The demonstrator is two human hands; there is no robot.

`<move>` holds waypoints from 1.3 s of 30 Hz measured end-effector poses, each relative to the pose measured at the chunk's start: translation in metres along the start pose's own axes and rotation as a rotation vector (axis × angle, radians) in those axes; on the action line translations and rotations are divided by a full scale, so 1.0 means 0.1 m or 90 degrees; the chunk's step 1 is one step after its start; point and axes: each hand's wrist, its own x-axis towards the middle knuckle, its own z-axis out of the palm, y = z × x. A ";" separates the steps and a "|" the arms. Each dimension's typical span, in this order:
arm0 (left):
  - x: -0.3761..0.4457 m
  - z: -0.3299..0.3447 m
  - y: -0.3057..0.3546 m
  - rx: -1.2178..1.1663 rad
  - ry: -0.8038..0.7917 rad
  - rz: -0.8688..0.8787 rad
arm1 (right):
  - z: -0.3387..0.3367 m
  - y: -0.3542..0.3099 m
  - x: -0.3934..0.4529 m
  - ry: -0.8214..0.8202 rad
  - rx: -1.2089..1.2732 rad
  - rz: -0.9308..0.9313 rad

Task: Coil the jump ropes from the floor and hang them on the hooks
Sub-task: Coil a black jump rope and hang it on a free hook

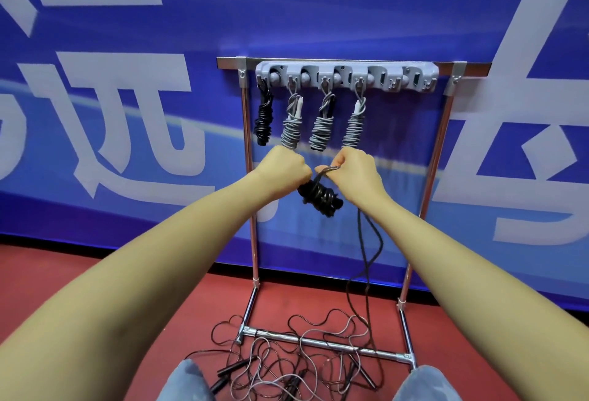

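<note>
Hands hold a black coiled jump rope (pixel 320 198): left hand (pixel 285 168) grips the bundle's top, right hand (pixel 355 171) pinches its loop. Grey plastic hook rack (pixel 347 77) hangs above.

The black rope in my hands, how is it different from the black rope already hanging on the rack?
The black rope in your hands is only partly wound, with a tail trailing to the floor; the hanging black rope is fully wound. Yours is gripped by the left hand and right hand, lying tilted; the other dangles upright from a hook. Both are black bundles.
</note>
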 end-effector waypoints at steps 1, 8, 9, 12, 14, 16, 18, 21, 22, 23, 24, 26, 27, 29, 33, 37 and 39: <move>-0.02 0.01 0.00 0.032 0.078 0.029 | -0.01 0.00 0.03 0.002 -0.010 0.006; -0.03 0.11 -0.06 -0.088 0.307 0.131 | -0.17 0.03 0.09 -0.037 -0.131 -0.032; -0.01 0.13 -0.07 -0.128 0.376 0.127 | -0.19 0.05 0.09 -0.032 -0.120 -0.042; 0.00 0.11 0.00 -0.335 0.515 0.069 | -0.19 0.10 0.05 -0.034 -0.066 -0.098; -0.03 -0.01 0.11 -0.489 0.521 -0.035 | -0.19 0.07 0.01 -0.019 0.016 -0.116; -0.01 -0.13 0.19 -0.647 0.448 -0.181 | -0.19 0.03 0.00 -0.016 -0.021 -0.108; 0.05 -0.20 0.22 -0.731 0.369 -0.311 | -0.17 0.06 0.01 -0.010 -0.106 -0.119; 0.12 -0.22 0.22 -0.718 0.298 -0.407 | -0.17 0.09 -0.01 0.038 -0.166 -0.156; 0.13 -0.21 0.22 -0.690 0.271 -0.425 | -0.17 0.10 -0.03 0.050 -0.188 -0.160; 0.14 -0.19 0.22 -0.661 0.245 -0.442 | -0.16 0.11 -0.04 0.055 -0.202 -0.167; 0.14 -0.16 0.21 -0.636 0.224 -0.458 | -0.15 0.10 -0.06 0.053 -0.213 -0.171; 0.13 -0.13 0.20 -0.586 0.185 -0.483 | -0.16 0.08 -0.08 0.031 -0.236 -0.168; 0.13 -0.11 0.19 -0.558 0.165 -0.486 | -0.15 0.08 -0.09 0.015 -0.230 -0.166; 0.12 -0.06 0.19 -0.491 0.127 -0.481 | -0.13 0.08 -0.11 -0.025 -0.192 -0.169; 0.08 0.04 0.14 -0.302 0.039 -0.435 | -0.13 0.05 -0.16 -0.066 -0.148 -0.234; 0.05 0.10 0.12 -0.137 -0.015 -0.322 | -0.22 -0.05 -0.16 -0.070 -0.335 -0.376; 0.05 0.10 0.12 -0.080 -0.027 -0.256 | -0.24 -0.08 -0.13 -0.028 -0.383 -0.394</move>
